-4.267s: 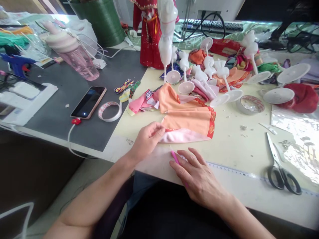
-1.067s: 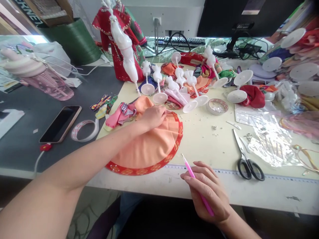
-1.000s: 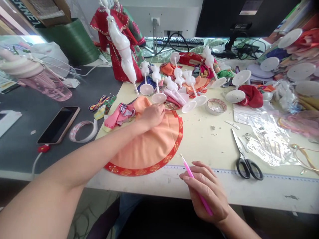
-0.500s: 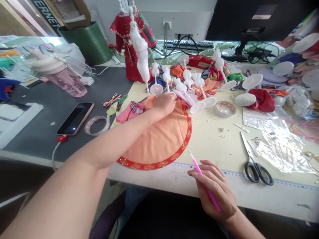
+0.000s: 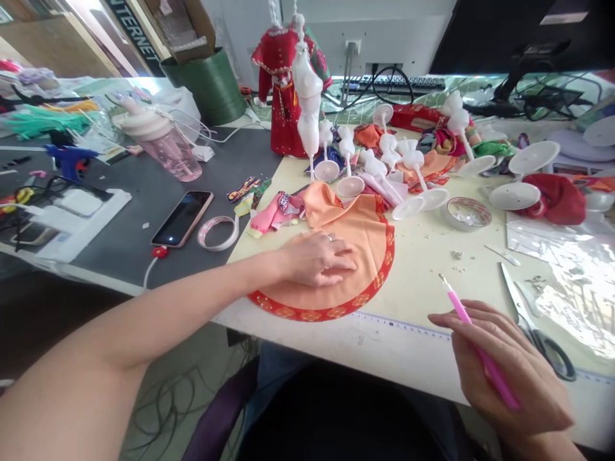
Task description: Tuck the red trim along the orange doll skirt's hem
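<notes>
Spread fingers of our left hand press flat on a round peach cloth skirt with a red floral border, lying on the cream desk, while our right hand pinches a slim pink plastic tool beside it.

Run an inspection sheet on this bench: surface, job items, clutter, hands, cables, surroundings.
Surface: cream board scattered with small scraps; grey mat to its left.
Job's things: orange skirt with red patterned border, lying flat; pink stick.
Clutter: white doll stands, scissors, tape roll, phone.
Hands: left hand flat on skirt; right hand holds stick.
Cables: white phone cable; black cables at back.
Surroundings: red doll dress, pink bottle, green bin.
</notes>
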A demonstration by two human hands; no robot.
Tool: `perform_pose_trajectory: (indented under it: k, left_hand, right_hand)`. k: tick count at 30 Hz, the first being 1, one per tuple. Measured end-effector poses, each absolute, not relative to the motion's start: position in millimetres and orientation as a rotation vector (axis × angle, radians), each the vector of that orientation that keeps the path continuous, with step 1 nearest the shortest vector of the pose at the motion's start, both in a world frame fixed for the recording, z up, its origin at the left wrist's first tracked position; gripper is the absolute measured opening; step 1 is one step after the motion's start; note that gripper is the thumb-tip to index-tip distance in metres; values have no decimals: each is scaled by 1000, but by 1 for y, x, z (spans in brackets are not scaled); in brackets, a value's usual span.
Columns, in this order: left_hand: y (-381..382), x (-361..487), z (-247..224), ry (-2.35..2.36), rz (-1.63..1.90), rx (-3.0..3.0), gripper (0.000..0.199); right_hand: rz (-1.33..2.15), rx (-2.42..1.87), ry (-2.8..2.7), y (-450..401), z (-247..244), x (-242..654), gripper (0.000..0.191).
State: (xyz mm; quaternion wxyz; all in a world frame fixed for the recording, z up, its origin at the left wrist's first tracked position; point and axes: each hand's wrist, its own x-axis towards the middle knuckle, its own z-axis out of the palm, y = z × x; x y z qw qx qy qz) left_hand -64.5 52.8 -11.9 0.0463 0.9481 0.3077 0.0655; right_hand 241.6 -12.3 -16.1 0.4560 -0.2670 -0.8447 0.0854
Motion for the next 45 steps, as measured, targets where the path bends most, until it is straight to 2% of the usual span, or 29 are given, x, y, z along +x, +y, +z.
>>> perform_pose_trajectory:
  k: [8, 14, 21, 33, 45]
  left_hand:
    - [76, -51, -33, 1302, 266, 2801, 39]
    - [82, -55, -17, 1156, 478, 2719, 28]
    - [97, -72, -27, 1063, 459, 2782, 26]
    - [88, -84, -31, 1148, 363, 2630, 38]
    - [86, -83, -28, 1175, 279, 2547, 41]
  right_hand:
    - [97, -859, -1878, 16, 7, 238, 45]
    - [459, -1116, -1758, 65, 14, 227, 18]
    - [273, -1315, -1805, 100, -9, 202, 18]
    - [255, -1400, -1860, 100, -23, 199, 16]
    - [279, -1409, -1860, 103, -29, 200, 14]
